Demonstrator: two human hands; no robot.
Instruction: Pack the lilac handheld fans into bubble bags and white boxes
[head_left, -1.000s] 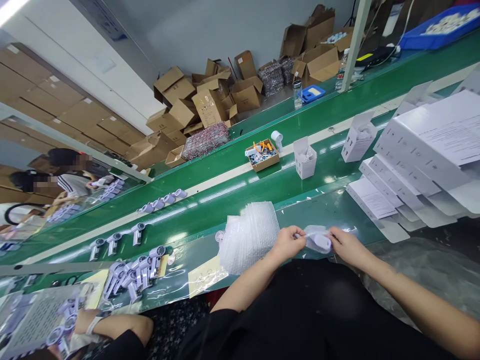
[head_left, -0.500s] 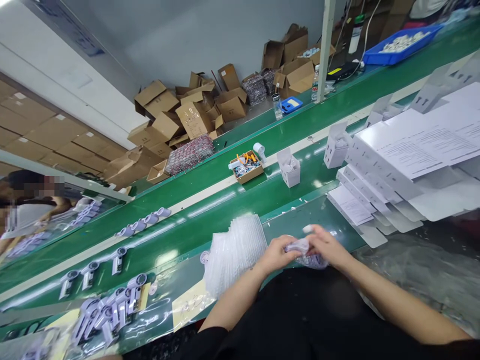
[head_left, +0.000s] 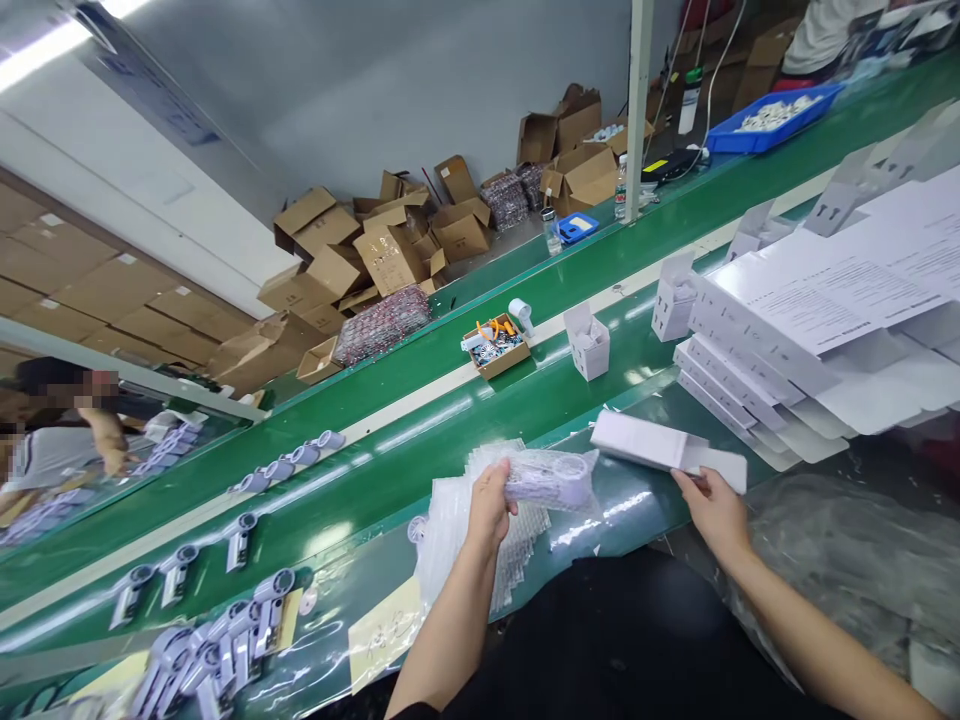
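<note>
Near the front bench edge point(head_left: 622, 532), a bagged device point(head_left: 559, 484) is being gripped by the curled left hand point(head_left: 491, 502), a carton point(head_left: 637, 440) pinched by the right hand point(head_left: 718, 512), seemingly freeing facing ends.

- You are wearing the single camera on your head; it is facing forward and down.
- It is viewing your hands point(head_left: 492, 503) from close above, low in the frame.
- It is leaning sideways, so the surface point(head_left: 645, 530) is slanting up rightward, with cardboard boxes point(head_left: 390, 258) showing far off.
</note>
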